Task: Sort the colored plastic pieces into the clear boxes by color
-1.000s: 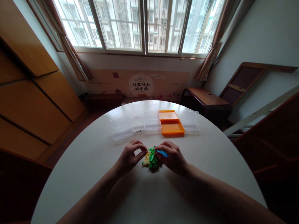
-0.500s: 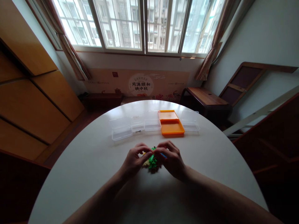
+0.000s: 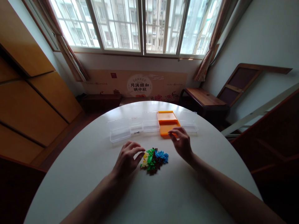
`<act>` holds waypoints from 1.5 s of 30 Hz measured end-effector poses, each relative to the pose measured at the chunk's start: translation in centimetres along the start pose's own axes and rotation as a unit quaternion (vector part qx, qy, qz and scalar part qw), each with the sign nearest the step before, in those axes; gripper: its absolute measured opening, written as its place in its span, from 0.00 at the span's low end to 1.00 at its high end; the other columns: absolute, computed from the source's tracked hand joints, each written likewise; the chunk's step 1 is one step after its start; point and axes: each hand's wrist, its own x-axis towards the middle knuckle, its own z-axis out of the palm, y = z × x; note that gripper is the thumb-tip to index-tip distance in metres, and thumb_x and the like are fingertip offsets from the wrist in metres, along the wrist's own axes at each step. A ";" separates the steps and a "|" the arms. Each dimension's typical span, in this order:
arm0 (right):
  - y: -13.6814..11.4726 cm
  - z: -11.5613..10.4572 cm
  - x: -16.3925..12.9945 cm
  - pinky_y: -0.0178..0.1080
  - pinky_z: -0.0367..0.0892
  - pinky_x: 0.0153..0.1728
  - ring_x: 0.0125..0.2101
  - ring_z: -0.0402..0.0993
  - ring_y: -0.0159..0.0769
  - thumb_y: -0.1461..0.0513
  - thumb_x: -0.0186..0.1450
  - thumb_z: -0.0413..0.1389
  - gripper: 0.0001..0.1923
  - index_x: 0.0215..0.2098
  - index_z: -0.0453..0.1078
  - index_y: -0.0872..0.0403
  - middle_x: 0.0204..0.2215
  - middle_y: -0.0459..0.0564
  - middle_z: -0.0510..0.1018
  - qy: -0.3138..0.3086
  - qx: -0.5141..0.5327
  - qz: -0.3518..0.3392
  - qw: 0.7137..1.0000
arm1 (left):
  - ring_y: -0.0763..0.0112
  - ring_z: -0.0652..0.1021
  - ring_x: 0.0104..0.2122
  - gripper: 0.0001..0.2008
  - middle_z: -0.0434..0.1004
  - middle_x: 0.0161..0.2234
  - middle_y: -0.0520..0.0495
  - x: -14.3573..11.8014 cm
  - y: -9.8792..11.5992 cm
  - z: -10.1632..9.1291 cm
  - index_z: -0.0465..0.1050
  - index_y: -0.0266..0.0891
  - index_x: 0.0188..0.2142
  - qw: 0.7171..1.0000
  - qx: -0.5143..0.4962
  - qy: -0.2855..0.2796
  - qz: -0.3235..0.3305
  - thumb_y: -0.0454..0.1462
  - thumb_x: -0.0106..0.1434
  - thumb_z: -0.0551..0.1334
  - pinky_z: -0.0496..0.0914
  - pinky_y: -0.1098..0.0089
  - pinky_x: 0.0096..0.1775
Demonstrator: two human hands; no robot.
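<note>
A small heap of building bricks in green, blue, brown, yellow and cream lies on the white table. My left hand is at the heap's left edge, thumb and fingers apart with nothing seen between them. Beyond the heap, to the right, my right hand has its thumb and fingertips pinched together. Those fingertips are at the front right of the orange box, whose lid stands open; whatever they hold is too small to make out.
Several clear plastic boxes with raised lids, such as the left one and the right one, stand in a row with the orange box. The round white table has a curved edge. A wooden chair is beyond it.
My hands have parted. The right hand moved from over the heap forward and right to the orange box; the left drew back leftward and its fingers spread. More of the heap shows now.
</note>
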 end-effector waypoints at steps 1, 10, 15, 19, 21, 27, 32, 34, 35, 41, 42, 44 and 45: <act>1.6 -0.6 0.6 0.42 0.67 0.40 0.36 0.70 0.39 0.59 0.66 0.53 0.09 0.33 0.74 0.53 0.33 0.51 0.75 0.030 -0.029 0.017 0.999 | 0.66 0.72 0.36 0.05 0.75 0.33 0.47 0.0 -0.1 0.0 0.77 0.41 0.34 1.000 0.006 0.002 0.000 0.35 0.62 0.61 0.68 0.65 0.40; 10.6 -3.7 1.9 0.43 0.65 0.37 0.31 0.69 0.40 0.54 0.63 0.52 0.17 0.33 0.77 0.57 0.31 0.54 0.76 0.108 -0.173 0.159 0.966 | 0.64 0.72 0.38 0.05 0.76 0.34 0.46 -0.3 -0.6 0.4 0.77 0.41 0.35 0.999 0.036 -0.004 -0.018 0.34 0.61 0.62 0.68 0.61 0.42; 10.1 -3.4 1.8 0.42 0.66 0.37 0.30 0.69 0.38 0.54 0.63 0.52 0.17 0.34 0.77 0.57 0.31 0.53 0.76 0.130 -0.142 0.167 0.967 | 0.63 0.72 0.39 0.06 0.76 0.35 0.46 -0.3 -0.7 0.2 0.78 0.41 0.35 0.998 0.035 -0.014 -0.042 0.35 0.61 0.61 0.68 0.59 0.43; 8.4 -3.0 1.4 0.42 0.67 0.37 0.31 0.70 0.39 0.56 0.62 0.54 0.14 0.33 0.77 0.57 0.31 0.53 0.76 0.133 -0.122 0.150 0.972 | 0.63 0.72 0.40 0.08 0.76 0.36 0.46 -0.2 -0.3 -0.1 0.77 0.42 0.36 0.997 0.019 -0.056 -0.052 0.31 0.60 0.60 0.67 0.60 0.45; 7.3 -2.7 1.1 0.42 0.67 0.38 0.32 0.71 0.39 0.57 0.63 0.54 0.13 0.33 0.77 0.57 0.31 0.52 0.77 0.121 -0.110 0.126 0.978 | 0.63 0.72 0.41 0.09 0.76 0.36 0.47 -0.2 0.0 -0.2 0.77 0.42 0.35 0.995 0.018 -0.082 -0.052 0.31 0.59 0.59 0.66 0.60 0.45; 3.7 -1.7 0.1 0.43 0.66 0.42 0.36 0.71 0.39 0.59 0.64 0.53 0.10 0.34 0.76 0.54 0.32 0.50 0.77 0.066 -0.076 0.061 0.993 | 0.63 0.71 0.41 0.06 0.75 0.36 0.48 -0.2 0.5 -0.6 0.76 0.42 0.31 0.992 0.043 -0.103 -0.061 0.32 0.59 0.59 0.63 0.59 0.46; 1.8 -1.2 -0.3 0.44 0.66 0.42 0.37 0.72 0.40 0.61 0.64 0.54 0.08 0.34 0.76 0.53 0.33 0.50 0.77 0.019 -0.058 0.034 0.998 | 0.63 0.71 0.39 0.06 0.76 0.35 0.48 -0.3 0.4 -0.7 0.75 0.42 0.29 0.991 0.057 -0.109 -0.046 0.33 0.59 0.59 0.63 0.60 0.44; 1.2 -1.1 -0.4 0.45 0.66 0.41 0.36 0.72 0.40 0.61 0.64 0.54 0.08 0.34 0.75 0.52 0.33 0.50 0.76 0.009 -0.049 0.030 0.998 | 0.63 0.71 0.39 0.06 0.76 0.35 0.47 -0.3 0.3 -0.7 0.75 0.41 0.29 0.992 0.049 -0.109 -0.044 0.33 0.60 0.59 0.63 0.60 0.44; 0.9 -1.0 -0.5 0.44 0.66 0.40 0.36 0.71 0.40 0.61 0.64 0.54 0.07 0.34 0.75 0.52 0.32 0.50 0.76 0.004 -0.039 0.028 0.999 | 0.63 0.71 0.39 0.06 0.76 0.35 0.47 -0.2 0.2 -0.6 0.75 0.41 0.30 0.993 0.040 -0.103 -0.046 0.33 0.60 0.59 0.64 0.60 0.44; -2.5 -0.3 -1.4 0.42 0.66 0.38 0.34 0.71 0.37 0.62 0.64 0.57 0.05 0.36 0.74 0.51 0.31 0.49 0.76 -0.080 0.030 -0.062 0.994 | 0.67 0.74 0.36 0.07 0.76 0.33 0.46 0.6 0.6 -0.2 0.75 0.38 0.30 0.975 -0.173 -0.036 -0.133 0.38 0.62 0.60 0.68 0.67 0.38; -3.2 -0.2 -1.7 0.42 0.65 0.38 0.34 0.70 0.37 0.62 0.63 0.58 0.04 0.37 0.74 0.51 0.31 0.49 0.76 -0.095 0.039 -0.082 0.991 | 0.68 0.74 0.34 0.08 0.75 0.33 0.46 0.8 0.9 -0.1 0.75 0.38 0.30 0.964 -0.217 -0.031 -0.150 0.40 0.62 0.61 0.68 0.68 0.36; -4.4 0.2 -2.2 0.42 0.64 0.38 0.34 0.70 0.36 0.61 0.63 0.58 0.05 0.37 0.74 0.51 0.32 0.48 0.76 -0.114 0.057 -0.105 0.986 | 0.69 0.74 0.32 0.10 0.75 0.31 0.46 1.0 1.7 0.0 0.74 0.36 0.30 0.942 -0.287 -0.020 -0.170 0.42 0.62 0.61 0.68 0.70 0.34; -4.9 0.4 -2.4 0.41 0.64 0.38 0.33 0.70 0.36 0.60 0.63 0.58 0.05 0.37 0.74 0.51 0.32 0.48 0.76 -0.118 0.066 -0.109 0.985 | 0.69 0.74 0.32 0.11 0.74 0.31 0.46 1.0 2.1 0.1 0.73 0.36 0.30 0.934 -0.312 -0.015 -0.174 0.42 0.62 0.61 0.68 0.70 0.34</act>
